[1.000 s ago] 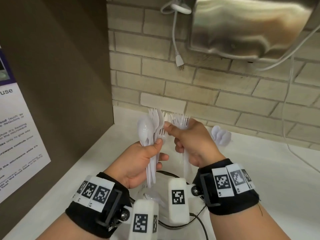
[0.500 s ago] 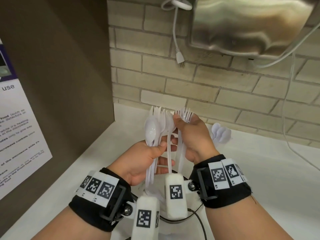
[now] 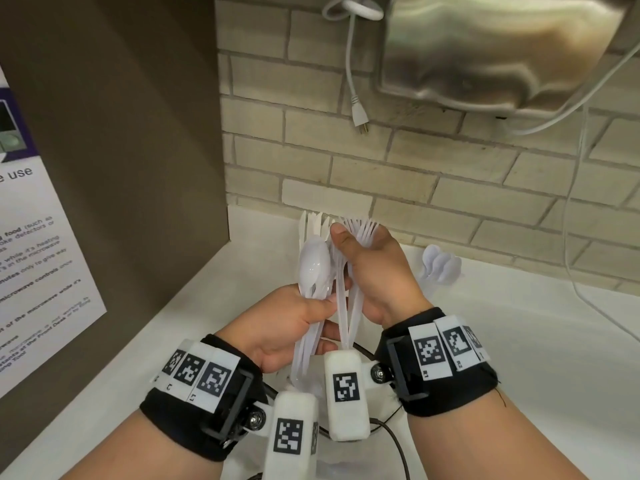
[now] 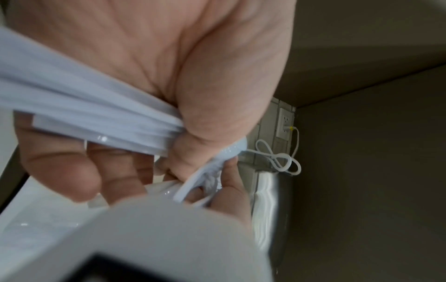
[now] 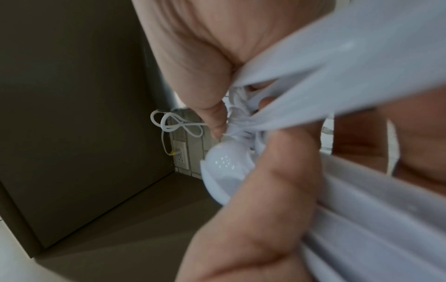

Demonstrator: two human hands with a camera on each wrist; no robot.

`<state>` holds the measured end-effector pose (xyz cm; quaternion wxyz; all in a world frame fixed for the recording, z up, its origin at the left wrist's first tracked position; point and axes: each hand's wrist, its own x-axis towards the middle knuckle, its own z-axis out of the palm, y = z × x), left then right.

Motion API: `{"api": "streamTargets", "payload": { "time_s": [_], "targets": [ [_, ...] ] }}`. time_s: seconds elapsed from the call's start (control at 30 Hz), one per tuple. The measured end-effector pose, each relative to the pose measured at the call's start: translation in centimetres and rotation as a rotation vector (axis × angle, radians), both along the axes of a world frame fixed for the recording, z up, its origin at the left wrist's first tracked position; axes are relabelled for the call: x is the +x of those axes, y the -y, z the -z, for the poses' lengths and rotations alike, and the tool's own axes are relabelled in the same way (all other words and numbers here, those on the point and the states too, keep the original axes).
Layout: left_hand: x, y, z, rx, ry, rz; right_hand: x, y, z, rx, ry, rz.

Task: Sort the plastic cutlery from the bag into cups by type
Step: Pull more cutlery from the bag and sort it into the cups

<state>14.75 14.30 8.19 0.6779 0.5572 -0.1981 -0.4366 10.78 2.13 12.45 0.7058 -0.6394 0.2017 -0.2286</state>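
Observation:
My left hand [image 3: 287, 323] grips a mixed bundle of white plastic cutlery [image 3: 313, 268] by the handles, with spoon bowls, knife tips and fork tines pointing up. In the left wrist view the handles [image 4: 84, 114] run across the palm under the thumb. My right hand [image 3: 377, 278] holds several forks [image 3: 363, 230] upright, its thumb pressed against the top of the left bundle. In the right wrist view a spoon bowl [image 5: 224, 164] sits between both hands. Behind the right hand stands a group of spoons [image 3: 440, 268]; whatever holds them is hidden.
A brown cabinet side [image 3: 121, 168] with a printed notice [image 3: 38, 265] closes the left. A brick wall [image 3: 415, 174] stands behind. A steel appliance [image 3: 502, 46] hangs above, with a dangling white plug [image 3: 360, 116]. The white counter [image 3: 536, 358] stretches to the right.
The two hands have closed together. My right hand with its forks has shifted left and its thumb now lies against the left bundle.

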Motion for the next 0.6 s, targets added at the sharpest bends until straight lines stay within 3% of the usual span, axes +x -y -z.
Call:
{"api": "streamTargets", "payload": {
  "time_s": [0.23, 0.43, 0.6],
  "targets": [
    [0.6, -0.6, 0.4, -0.127, -0.154, 0.070, -0.1, 0.6, -0.1, 0.014, 0.066, 0.014],
    [-0.1, -0.1, -0.1, -0.006, -0.041, 0.019, 0.4, 0.1, 0.8, -0.061, 0.046, -0.005],
    [-0.7, 0.1, 0.3, 0.004, -0.067, 0.007, 0.6, 0.5, 1.0, -0.041, -0.007, -0.027]
  ]
}}
